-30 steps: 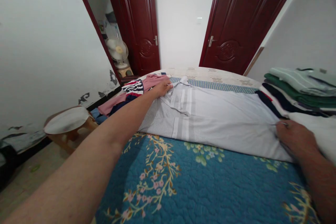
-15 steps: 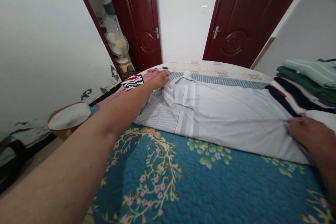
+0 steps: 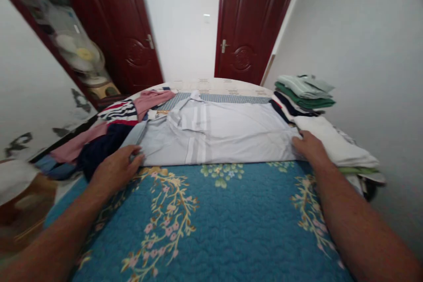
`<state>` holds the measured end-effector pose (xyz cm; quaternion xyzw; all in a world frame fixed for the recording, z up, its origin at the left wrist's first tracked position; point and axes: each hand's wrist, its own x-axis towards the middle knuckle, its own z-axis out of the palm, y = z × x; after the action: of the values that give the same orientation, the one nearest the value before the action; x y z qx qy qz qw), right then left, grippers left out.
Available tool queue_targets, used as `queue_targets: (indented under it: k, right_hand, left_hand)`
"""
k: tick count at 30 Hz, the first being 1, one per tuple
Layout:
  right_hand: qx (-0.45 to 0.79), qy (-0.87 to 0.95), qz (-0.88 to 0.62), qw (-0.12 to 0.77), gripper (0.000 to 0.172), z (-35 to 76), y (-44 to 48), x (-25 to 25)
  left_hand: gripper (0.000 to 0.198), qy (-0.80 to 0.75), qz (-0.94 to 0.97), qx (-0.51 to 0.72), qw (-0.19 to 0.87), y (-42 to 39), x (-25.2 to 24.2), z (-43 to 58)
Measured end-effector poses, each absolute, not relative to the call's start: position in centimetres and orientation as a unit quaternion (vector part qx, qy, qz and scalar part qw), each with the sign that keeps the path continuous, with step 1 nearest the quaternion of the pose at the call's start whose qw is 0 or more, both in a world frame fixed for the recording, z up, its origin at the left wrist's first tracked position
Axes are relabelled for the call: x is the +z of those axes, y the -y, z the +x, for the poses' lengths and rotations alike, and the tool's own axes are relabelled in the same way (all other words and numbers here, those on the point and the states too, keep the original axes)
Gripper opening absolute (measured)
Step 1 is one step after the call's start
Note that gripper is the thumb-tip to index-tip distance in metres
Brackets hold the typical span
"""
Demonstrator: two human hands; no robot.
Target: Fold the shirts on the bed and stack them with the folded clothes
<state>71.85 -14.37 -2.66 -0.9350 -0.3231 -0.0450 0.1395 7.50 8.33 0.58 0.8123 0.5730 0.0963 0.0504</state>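
A pale grey-and-white striped polo shirt (image 3: 238, 132) lies folded lengthwise across the quilt, its collar towards the left and its hem towards the right. My left hand (image 3: 120, 165) is at the near left corner of the shirt, thumb and fingers pinched on the sleeve edge. At the opposite end, my right hand (image 3: 309, 145) grips the near corner of the hem, its fingertips partly hidden by the cloth. Beneath the shirt spreads a blue floral quilt (image 3: 238, 216).
Loose pink, striped and navy clothes (image 3: 122, 114) lie heaped on the left. On the right stands a stack of folded green and dark garments (image 3: 304, 92), with folded white clothes (image 3: 333, 143) in front. A fan (image 3: 81, 55) is beyond the doorway.
My left hand has come from the collar area back to the shirt's near left corner. My right hand still holds the hem end. The view has turned right.
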Motion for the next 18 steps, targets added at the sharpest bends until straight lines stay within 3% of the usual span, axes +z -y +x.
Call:
queue_targets:
  k: [12,18]
  right_hand:
    - [-0.133,0.406,-0.869,0.249,0.053,68.6,16.9,-2.6]
    - [-0.082,0.365,-0.912,0.17,0.047,69.8,15.4,-2.5]
  left_hand:
    - [0.072,-0.627,0.779,0.02,0.012,-9.0,-0.1,8.6]
    - [0.063,-0.609,0.793,-0.002,0.001,-10.7,-1.2,7.3]
